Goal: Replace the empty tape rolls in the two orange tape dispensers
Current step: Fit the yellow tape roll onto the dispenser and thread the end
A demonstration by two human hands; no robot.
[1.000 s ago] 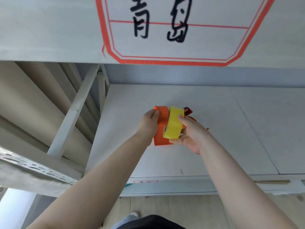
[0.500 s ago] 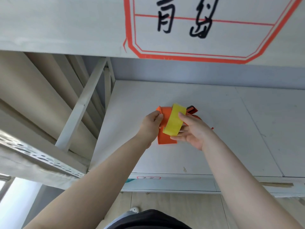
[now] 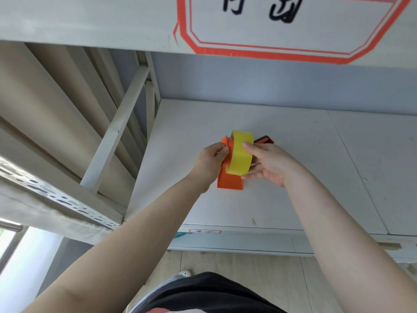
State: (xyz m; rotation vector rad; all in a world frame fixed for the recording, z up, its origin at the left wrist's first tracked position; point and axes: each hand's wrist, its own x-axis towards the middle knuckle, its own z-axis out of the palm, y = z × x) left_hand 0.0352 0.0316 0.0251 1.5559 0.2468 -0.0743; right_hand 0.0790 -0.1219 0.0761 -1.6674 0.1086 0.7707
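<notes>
Where half a second ago the yellow tape roll (image 3: 239, 155) stood tilted against the orange dispenser (image 3: 230, 182), it now sits squarer over the hub above the shelf (image 3: 316, 177). Left hand (image 3: 208, 162) grips dispenser; right hand (image 3: 267, 162) fingers pinch roll. Seating likely under way.

Bare shelf board (image 3: 316, 177) lies free from 2 to 5 o'clock of the orange tape dispenser (image 3: 230, 181). At 12 the back wall (image 3: 270, 86) blocks; at 9, the slanted frame brace (image 3: 115, 134).
</notes>
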